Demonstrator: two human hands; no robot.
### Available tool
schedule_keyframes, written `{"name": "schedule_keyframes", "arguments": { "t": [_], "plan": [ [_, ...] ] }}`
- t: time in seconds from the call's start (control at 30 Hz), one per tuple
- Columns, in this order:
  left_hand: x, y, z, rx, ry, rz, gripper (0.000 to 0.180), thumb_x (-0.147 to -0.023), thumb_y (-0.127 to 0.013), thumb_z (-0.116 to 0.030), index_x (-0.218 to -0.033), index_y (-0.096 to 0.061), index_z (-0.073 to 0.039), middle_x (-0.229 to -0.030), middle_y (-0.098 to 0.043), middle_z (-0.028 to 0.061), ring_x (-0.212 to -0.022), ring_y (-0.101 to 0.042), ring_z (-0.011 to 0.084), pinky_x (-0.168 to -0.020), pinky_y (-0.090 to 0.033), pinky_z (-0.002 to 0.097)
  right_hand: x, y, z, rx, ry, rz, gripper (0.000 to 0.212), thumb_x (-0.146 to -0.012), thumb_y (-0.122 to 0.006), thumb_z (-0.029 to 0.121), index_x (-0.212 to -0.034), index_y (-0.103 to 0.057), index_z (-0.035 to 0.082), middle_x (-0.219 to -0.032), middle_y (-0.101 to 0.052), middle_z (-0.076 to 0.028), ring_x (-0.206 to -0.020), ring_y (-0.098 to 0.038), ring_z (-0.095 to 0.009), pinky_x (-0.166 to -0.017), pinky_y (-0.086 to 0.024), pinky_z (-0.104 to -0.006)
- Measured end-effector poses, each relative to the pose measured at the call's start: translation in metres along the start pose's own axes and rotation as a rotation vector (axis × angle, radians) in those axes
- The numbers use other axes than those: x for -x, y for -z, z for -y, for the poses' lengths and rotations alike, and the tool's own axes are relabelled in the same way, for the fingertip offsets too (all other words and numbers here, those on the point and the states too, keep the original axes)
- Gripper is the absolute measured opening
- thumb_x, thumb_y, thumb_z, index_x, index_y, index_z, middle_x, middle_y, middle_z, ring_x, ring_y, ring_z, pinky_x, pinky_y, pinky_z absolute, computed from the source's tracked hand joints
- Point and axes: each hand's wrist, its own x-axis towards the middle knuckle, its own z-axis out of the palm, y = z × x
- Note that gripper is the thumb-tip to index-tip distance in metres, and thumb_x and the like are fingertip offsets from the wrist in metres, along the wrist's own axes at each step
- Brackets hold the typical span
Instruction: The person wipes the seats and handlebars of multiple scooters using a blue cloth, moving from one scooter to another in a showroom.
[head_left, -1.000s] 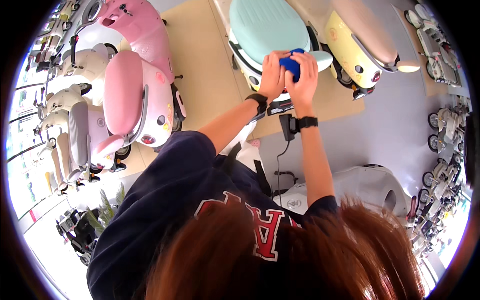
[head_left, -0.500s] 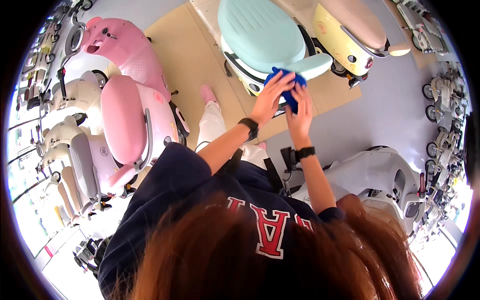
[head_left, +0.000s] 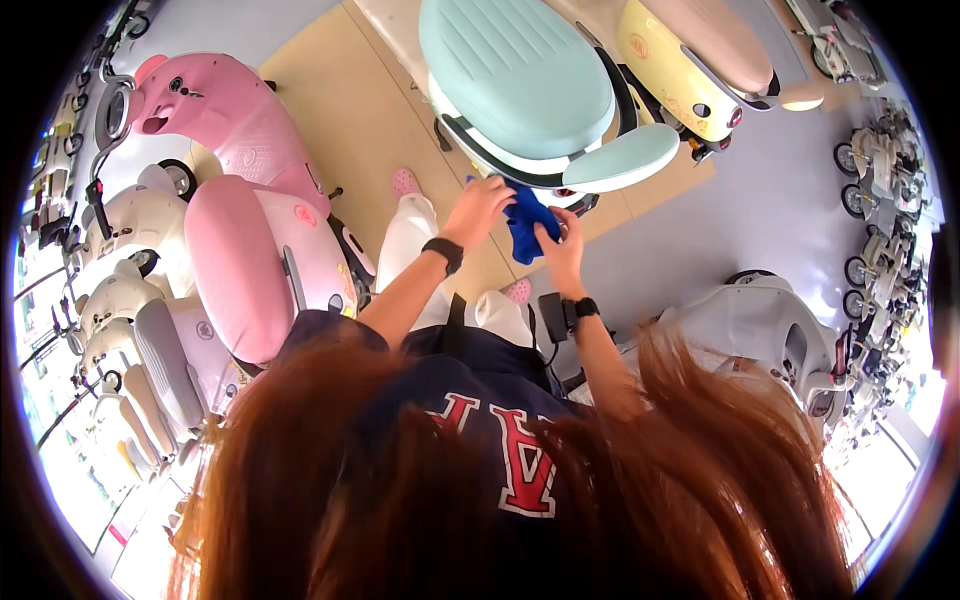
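Observation:
A crumpled blue cloth [head_left: 528,228] hangs between my hands at the rear of a scooter with a mint-green seat [head_left: 520,85]. My left hand [head_left: 480,212] is closed on the cloth's left side, close under the seat's rear edge. On its right side, my right hand [head_left: 563,250] pinches the cloth between thumb and fingers. The scooter's padded mint backrest [head_left: 625,158] sticks out just above my right hand. The cloth hides part of the scooter's tail.
A pink scooter [head_left: 240,260] stands at my left, with cream scooters [head_left: 130,300] beyond it. A yellow scooter [head_left: 675,70] is beside the mint one. Behind my right arm stands a grey scooter [head_left: 760,330]. Several more vehicles [head_left: 870,200] line the far right.
Both hands have drawn back from the backrest toward me and slightly left. The cloth, bunched under both hands before, is now stretched out between them. The view has shifted a little.

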Motion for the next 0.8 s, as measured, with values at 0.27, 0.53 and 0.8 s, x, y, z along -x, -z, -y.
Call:
{"name": "schedule_keyframes", "arguments": {
  "t": [0.27, 0.53, 0.8],
  "plan": [
    [-0.025, 0.014, 0.005, 0.078, -0.052, 0.084, 0.018, -0.094, -0.06, -0.021, -0.094, -0.065, -0.003, -0.09, -0.06, 0.0132, -0.087, -0.061, 0.0351, -0.075, -0.049, 0.045, -0.014, 0.027, -0.002, 0.066, -0.257, 0.09, 0.039, -0.087, -0.077, 0.026, -0.115, -0.067, 0.0, -0.096, -0.072, -0.011, -0.086, -0.064, -0.01, -0.07, -0.052, -0.0253],
    [-0.041, 0.013, 0.026, -0.023, 0.003, 0.016, 0.031, -0.093, -0.065, -0.031, -0.086, -0.066, -0.001, -0.083, -0.066, 0.0144, -0.078, -0.062, 0.0364, -0.069, -0.048, 0.0423, -0.002, 0.039, 0.007, -0.061, -0.196, 0.266, 0.058, -0.082, -0.082, 0.03, -0.123, -0.06, -0.004, -0.104, -0.07, -0.012, -0.092, -0.067, -0.016, -0.08, -0.052, -0.0298],
    [-0.078, -0.046, 0.008, -0.09, -0.179, -0.444, 0.029, -0.086, -0.064, -0.01, -0.113, -0.054, -0.004, -0.106, -0.055, 0.0167, -0.102, -0.051, 0.0367, -0.089, -0.039, 0.0469, -0.092, 0.058, -0.029, -0.174, -0.321, -0.202, 0.053, -0.083, -0.073, 0.035, -0.106, -0.067, -0.012, -0.089, -0.072, -0.014, -0.08, -0.069, -0.021, -0.072, -0.054, -0.0316]
  ]
}}
